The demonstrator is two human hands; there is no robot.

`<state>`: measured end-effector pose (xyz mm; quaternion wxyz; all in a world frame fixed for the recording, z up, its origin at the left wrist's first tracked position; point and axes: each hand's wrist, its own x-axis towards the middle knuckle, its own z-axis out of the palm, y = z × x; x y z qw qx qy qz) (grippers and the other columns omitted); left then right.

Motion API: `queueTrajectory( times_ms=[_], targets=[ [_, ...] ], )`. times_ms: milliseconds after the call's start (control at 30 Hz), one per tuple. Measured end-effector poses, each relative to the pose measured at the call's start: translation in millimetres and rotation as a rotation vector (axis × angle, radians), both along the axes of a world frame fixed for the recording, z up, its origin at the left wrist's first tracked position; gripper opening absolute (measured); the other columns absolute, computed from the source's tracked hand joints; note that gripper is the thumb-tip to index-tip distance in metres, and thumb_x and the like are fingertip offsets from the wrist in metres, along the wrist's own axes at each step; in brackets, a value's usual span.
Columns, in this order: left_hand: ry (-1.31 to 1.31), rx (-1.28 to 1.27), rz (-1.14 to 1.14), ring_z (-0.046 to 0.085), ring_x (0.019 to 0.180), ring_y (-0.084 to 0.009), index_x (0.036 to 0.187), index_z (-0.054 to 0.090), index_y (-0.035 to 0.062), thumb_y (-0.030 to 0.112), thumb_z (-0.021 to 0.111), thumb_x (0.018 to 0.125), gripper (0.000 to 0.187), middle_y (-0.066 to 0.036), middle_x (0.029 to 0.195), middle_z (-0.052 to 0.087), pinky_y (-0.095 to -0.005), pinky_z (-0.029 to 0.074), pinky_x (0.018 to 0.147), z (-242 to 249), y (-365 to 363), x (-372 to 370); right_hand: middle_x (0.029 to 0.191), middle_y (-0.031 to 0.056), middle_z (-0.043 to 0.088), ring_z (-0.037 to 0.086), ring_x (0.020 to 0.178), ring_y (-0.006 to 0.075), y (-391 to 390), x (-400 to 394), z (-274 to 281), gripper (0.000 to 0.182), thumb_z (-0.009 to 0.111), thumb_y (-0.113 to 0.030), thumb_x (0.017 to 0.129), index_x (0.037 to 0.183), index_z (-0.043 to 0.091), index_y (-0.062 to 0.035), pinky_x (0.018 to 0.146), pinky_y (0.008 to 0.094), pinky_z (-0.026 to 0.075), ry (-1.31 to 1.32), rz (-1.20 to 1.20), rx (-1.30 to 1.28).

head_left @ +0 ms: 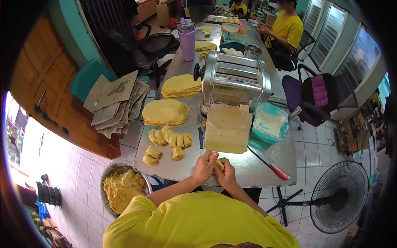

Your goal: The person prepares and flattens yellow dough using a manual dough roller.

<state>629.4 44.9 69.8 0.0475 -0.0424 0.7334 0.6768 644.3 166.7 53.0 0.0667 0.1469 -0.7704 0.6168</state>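
Head view, looking down over the steel table [264,165]. I find both hands together at the near edge: left hand [204,166] and right hand [226,173] are closed around one small dough lump [219,165], fingers pressing it from either side. I judge the step in hand to be shaping or flattening that piece by hand. A rolled dough sheet [227,128] hangs from the pasta roller [235,80] just beyond the hands. Cut dough pieces [170,139] lie to the left, with stacked flattened rounds [165,111] further back. A bowl of raw dough [123,190] sits below table level at left. The flour tub [270,122] stands right of the roller. The next move, in my judgement, calls for an evenly pressed piece, thin enough to enter the rollers.
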Motion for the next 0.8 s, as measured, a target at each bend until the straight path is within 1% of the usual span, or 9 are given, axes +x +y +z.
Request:
queueTrajectory(
  times_ms=[100, 233, 333, 400, 433, 533, 633, 733, 800],
  targets=[
    [-0.060, 0.017, -0.003, 0.042, 0.060, -0.0060, 0.082, 0.051, 0.0014, 0.032, 0.048, 0.095, 0.034, 0.001, 0.064, 0.047, -0.0229, 0.039, 0.053, 1, 4, -4, 0.069, 0.0112, 0.056, 0.054, 0.060, 0.0155, 1, 2, 0, 0.013, 0.062, -0.009, 0.085, 0.085, 0.052, -0.0005, 0.056, 0.0278, 0.044, 0.006, -0.053, 0.005],
    [-0.117, 0.054, 0.014, 0.043, 0.062, -0.0061, 0.083, 0.050, 0.0017, 0.033, 0.048, 0.095, 0.034, 0.000, 0.067, 0.049, -0.0230, 0.039, 0.054, 5, 9, -3, 0.068, 0.0093, 0.056, 0.053, 0.059, 0.0137, 3, 1, -5, 0.013, 0.062, -0.009, 0.084, 0.085, 0.052, -0.0004, 0.056, 0.0268, 0.043, 0.012, -0.069, 0.018],
    [0.025, -0.012, 0.189, 0.044, 0.065, -0.0059, 0.087, 0.052, 0.0016, 0.033, 0.047, 0.096, 0.033, -0.001, 0.072, 0.051, -0.0231, 0.040, 0.055, -6, 13, -4, 0.068, 0.0114, 0.057, 0.056, 0.061, 0.0148, -1, -2, -3, 0.014, 0.062, -0.010, 0.085, 0.090, 0.054, 0.0003, 0.057, 0.0272, 0.045, -0.068, -0.052, 0.001],
    [-0.010, 0.101, 0.172, 0.044, 0.069, -0.0054, 0.089, 0.053, 0.0017, 0.033, 0.046, 0.096, 0.033, -0.002, 0.076, 0.052, -0.0232, 0.040, 0.055, -8, 11, -4, 0.073, 0.0108, 0.057, 0.055, 0.065, 0.0118, -8, -2, -4, 0.018, 0.062, -0.012, 0.086, 0.097, 0.055, 0.0011, 0.059, 0.0253, 0.045, 0.005, -0.122, -0.223],
    [-0.007, 0.105, 0.175, 0.044, 0.069, -0.0054, 0.089, 0.053, 0.0017, 0.033, 0.046, 0.096, 0.033, -0.002, 0.076, 0.052, -0.0232, 0.040, 0.055, -9, 10, -5, 0.079, 0.0130, 0.060, 0.058, 0.069, 0.0142, -5, -2, -3, 0.021, 0.060, -0.012, 0.088, 0.102, 0.054, 0.0019, 0.062, 0.0256, 0.046, -0.027, -0.081, -0.210],
    [0.032, 0.004, 0.082, 0.044, 0.068, -0.0050, 0.088, 0.052, 0.0017, 0.032, 0.045, 0.097, 0.033, -0.001, 0.075, 0.052, -0.0230, 0.040, 0.055, -9, 7, -5, 0.079, 0.0138, 0.062, 0.060, 0.068, 0.0162, -4, -3, 1, 0.020, 0.058, -0.013, 0.089, 0.101, 0.054, 0.0021, 0.061, 0.0268, 0.047, 0.069, -0.050, -0.085],
    [-0.095, 0.046, -0.004, 0.044, 0.069, -0.0049, 0.087, 0.052, 0.0018, 0.033, 0.043, 0.097, 0.034, -0.001, 0.074, 0.052, -0.0226, 0.040, 0.057, -6, 5, -4, 0.081, 0.0107, 0.061, 0.057, 0.072, 0.0143, 1, 2, -6, 0.016, 0.057, -0.012, 0.089, 0.097, 0.053, 0.0017, 0.064, 0.0253, 0.045, -0.011, -0.045, -0.015],
    [-0.054, -0.008, 0.002, 0.044, 0.065, -0.0058, 0.082, 0.052, 0.0022, 0.037, 0.042, 0.097, 0.039, 0.000, 0.070, 0.050, -0.0224, 0.040, 0.057, -19, 7, -4, 0.077, 0.0085, 0.060, 0.055, 0.068, 0.0125, 2, 1, -7, 0.015, 0.057, -0.013, 0.089, 0.093, 0.053, 0.0013, 0.061, 0.0249, 0.044, -0.031, -0.063, -0.001],
    [0.180, 0.034, 0.186, 0.043, 0.060, -0.0070, 0.076, 0.050, 0.0031, 0.041, 0.041, 0.097, 0.044, 0.001, 0.065, 0.048, -0.0225, 0.039, 0.055, -18, 12, -5, 0.073, 0.0091, 0.059, 0.055, 0.064, 0.0132, 1, -1, -7, 0.017, 0.058, -0.015, 0.089, 0.091, 0.053, 0.0010, 0.058, 0.0265, 0.044, -0.040, -0.078, -0.048]
  ],
)
